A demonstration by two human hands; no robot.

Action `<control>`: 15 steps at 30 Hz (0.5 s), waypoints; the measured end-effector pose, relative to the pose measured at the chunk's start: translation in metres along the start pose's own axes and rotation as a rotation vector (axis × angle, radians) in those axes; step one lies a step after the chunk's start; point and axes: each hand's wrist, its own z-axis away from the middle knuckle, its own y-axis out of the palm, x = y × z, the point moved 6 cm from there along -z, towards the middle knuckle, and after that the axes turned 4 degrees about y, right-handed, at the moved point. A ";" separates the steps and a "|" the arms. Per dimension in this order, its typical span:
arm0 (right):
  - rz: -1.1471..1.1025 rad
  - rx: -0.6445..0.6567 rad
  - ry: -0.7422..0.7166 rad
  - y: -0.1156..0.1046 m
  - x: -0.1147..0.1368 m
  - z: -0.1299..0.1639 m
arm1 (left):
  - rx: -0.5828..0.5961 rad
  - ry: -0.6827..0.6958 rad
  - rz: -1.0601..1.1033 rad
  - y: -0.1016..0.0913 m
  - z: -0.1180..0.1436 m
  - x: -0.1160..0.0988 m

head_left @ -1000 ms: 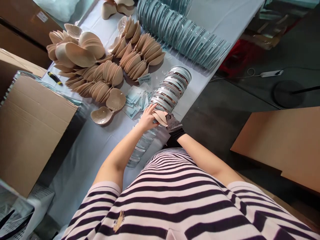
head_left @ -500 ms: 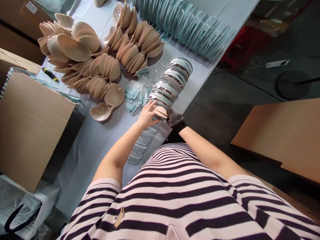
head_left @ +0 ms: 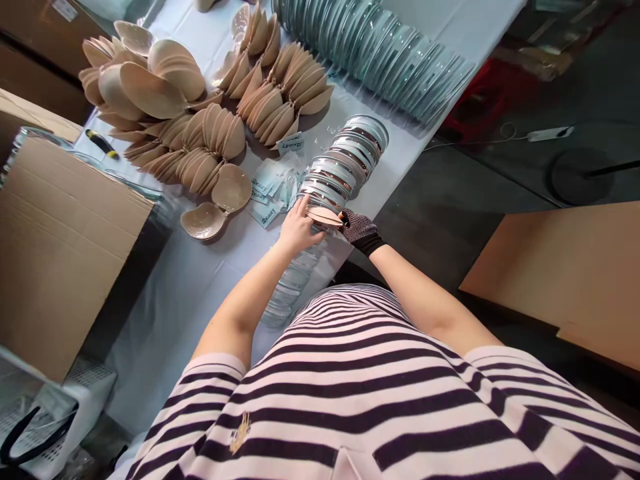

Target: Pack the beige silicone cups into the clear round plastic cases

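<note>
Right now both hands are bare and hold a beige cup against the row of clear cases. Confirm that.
Not quite. The head view shows the right hand in a dark mesh glove; only the left hand is bare. Both do hold the beige cup at the row of clear cases.

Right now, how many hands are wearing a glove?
1: the right hand wears a dark mesh glove at the clear-case row; the left hand, beside it, is bare.
</note>
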 end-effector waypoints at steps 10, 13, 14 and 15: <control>-0.011 0.066 0.035 -0.011 0.002 -0.011 | 0.003 -0.043 -0.010 0.000 0.001 0.000; 0.045 0.038 0.029 -0.014 0.010 -0.009 | 0.033 -0.028 -0.007 -0.001 -0.004 0.001; 0.063 0.010 0.028 -0.014 0.012 -0.008 | 0.040 -0.020 -0.003 -0.002 -0.005 0.001; 0.078 -0.021 0.026 -0.014 0.014 -0.006 | 0.042 -0.015 -0.002 -0.003 -0.006 0.002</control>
